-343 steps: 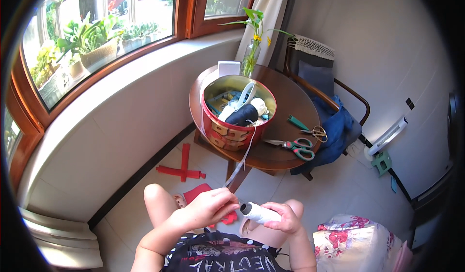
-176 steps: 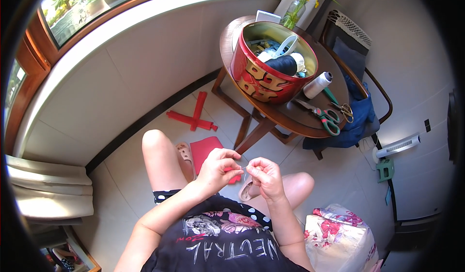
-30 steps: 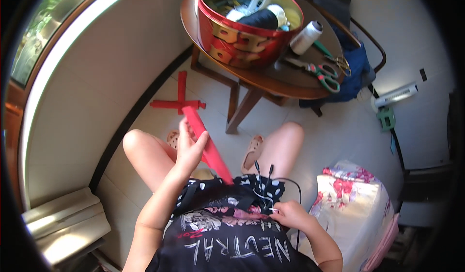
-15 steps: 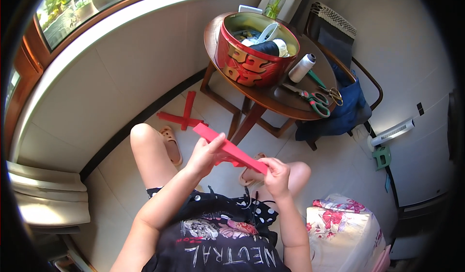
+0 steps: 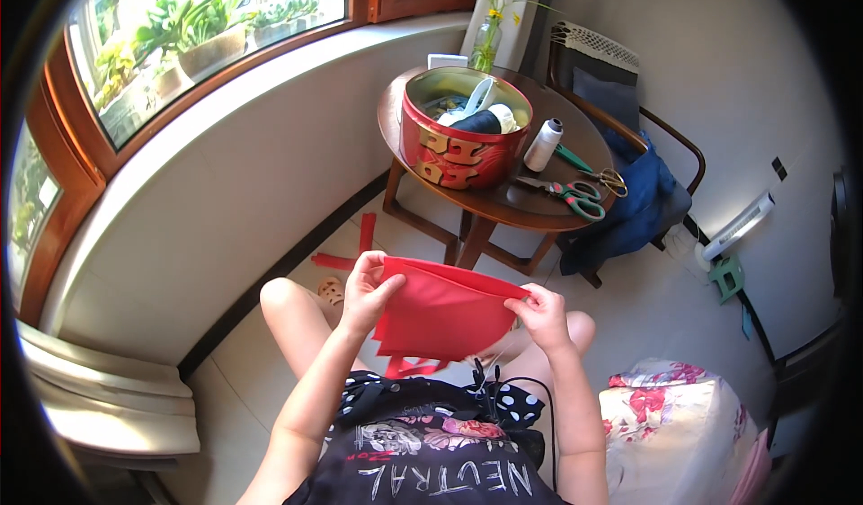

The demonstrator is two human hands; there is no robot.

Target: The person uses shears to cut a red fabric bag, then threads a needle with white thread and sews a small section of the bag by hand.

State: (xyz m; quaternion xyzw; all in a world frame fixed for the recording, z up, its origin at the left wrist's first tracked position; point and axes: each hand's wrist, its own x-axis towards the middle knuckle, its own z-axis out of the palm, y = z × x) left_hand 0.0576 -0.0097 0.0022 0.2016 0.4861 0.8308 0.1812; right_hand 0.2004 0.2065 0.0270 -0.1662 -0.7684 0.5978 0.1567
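A red cloth piece (image 5: 440,316) that looks like a flat bag hangs between my hands above my lap. Its upper edge is stretched taut and folds over a little. At the left corner my left hand (image 5: 367,294) pinches it between thumb and fingers. My right hand (image 5: 543,316) grips the right corner the same way. Red strips (image 5: 415,367) dangle below the lower edge, partly behind the cloth. Beyond my left hand, more red strips (image 5: 367,234) lie on the floor.
A round wooden table (image 5: 575,137) ahead carries a red tin (image 5: 458,156) of sewing things, a thread cone (image 5: 543,146) and green-handled scissors (image 5: 580,201). Behind it stands a chair (image 5: 611,101) with blue cloth (image 5: 629,201). A flowered cover (image 5: 661,415) is at my right.
The red cloth has turned from a narrow folded band to a broad face hanging down. Both hands have moved slightly right, and my left hand now holds its corner. The view has tilted upward.
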